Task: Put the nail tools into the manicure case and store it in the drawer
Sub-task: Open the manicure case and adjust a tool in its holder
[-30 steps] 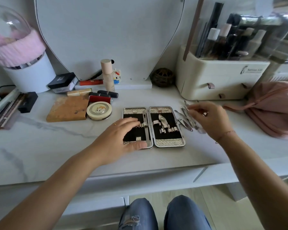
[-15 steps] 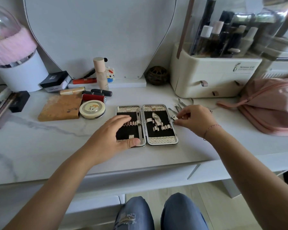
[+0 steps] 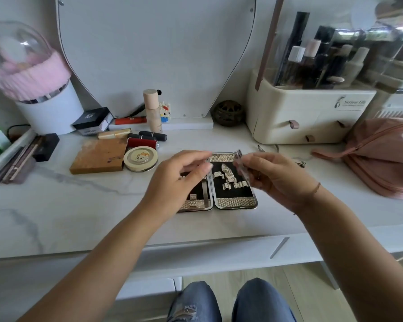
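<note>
The manicure case (image 3: 235, 202) lies open flat on the marble tabletop, with silver mesh edges and black lining carrying metal loops. My right hand (image 3: 275, 180) hovers over the case's right edge and grips a bundle of metal nail tools (image 3: 239, 157), whose tips stick out past my fingers. My left hand (image 3: 177, 180) is raised above the left half of the case with its fingers loosely curled, holding nothing, and its thumb points towards the tools. It hides much of that half. Nail nippers (image 3: 267, 148) and a nail clipper (image 3: 300, 162) lie on the table behind my right hand.
A cream cosmetics organiser (image 3: 307, 117) stands at the back right with a pink pouch (image 3: 382, 156) beside it. To the left lie a round compact (image 3: 140, 158), a brown palette (image 3: 98, 155) and lipsticks (image 3: 147, 139). A drawer front with a slanted handle (image 3: 279, 247) runs below the table edge.
My right hand has lifted a bundle of tools from the table and brought it over the case. My left hand has risen off the case's left half towards them.
</note>
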Demonstrator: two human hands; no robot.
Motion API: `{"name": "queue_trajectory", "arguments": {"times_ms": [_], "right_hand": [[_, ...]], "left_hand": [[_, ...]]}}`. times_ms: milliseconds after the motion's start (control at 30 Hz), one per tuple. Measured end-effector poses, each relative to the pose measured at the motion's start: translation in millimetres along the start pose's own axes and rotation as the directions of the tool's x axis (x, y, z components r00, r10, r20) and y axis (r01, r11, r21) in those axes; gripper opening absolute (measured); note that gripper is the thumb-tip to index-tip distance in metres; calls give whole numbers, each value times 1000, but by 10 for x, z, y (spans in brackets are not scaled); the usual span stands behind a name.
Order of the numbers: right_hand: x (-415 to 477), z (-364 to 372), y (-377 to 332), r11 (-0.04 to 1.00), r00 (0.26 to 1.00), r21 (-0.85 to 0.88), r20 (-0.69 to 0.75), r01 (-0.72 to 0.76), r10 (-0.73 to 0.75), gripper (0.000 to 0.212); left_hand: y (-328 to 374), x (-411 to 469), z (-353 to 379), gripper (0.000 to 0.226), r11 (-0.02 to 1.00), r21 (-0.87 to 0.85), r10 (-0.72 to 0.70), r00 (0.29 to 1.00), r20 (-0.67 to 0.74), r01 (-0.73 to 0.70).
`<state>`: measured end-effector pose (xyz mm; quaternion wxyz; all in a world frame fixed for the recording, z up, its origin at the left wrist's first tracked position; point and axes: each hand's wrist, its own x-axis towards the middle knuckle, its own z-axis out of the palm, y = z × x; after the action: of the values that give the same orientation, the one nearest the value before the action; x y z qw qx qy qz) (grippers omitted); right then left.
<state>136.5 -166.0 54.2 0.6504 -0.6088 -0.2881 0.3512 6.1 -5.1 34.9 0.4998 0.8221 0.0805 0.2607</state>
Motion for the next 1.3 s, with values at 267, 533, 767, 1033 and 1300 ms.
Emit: {"name": "queue_trajectory", "arguments": {"times_ms": [267, 533, 767, 1033, 1300], "right_hand": [[50, 283, 76, 996, 989, -24, 116, -90, 92, 24], [70, 354, 120, 973, 999, -228, -51, -29, 18, 5], [87, 403, 154, 980, 982, -192, -168, 48, -81, 6], [79, 369, 160, 919, 960, -387, -222, 75, -172, 13], [90, 379, 183, 928, 970, -373, -213, 26, -113, 20]], "left_hand": [[131, 115, 60, 15, 960, -255, -112, 993, 41, 119], [3, 76, 66, 7, 926, -325, -212, 977, -27, 192], [-16, 107, 106, 25, 894, -375, -257, 966, 17, 244], [2, 114, 137, 18, 866, -419, -275, 960, 58, 273], [4, 79, 54, 26, 922, -287, -242, 965, 96, 260]]}}
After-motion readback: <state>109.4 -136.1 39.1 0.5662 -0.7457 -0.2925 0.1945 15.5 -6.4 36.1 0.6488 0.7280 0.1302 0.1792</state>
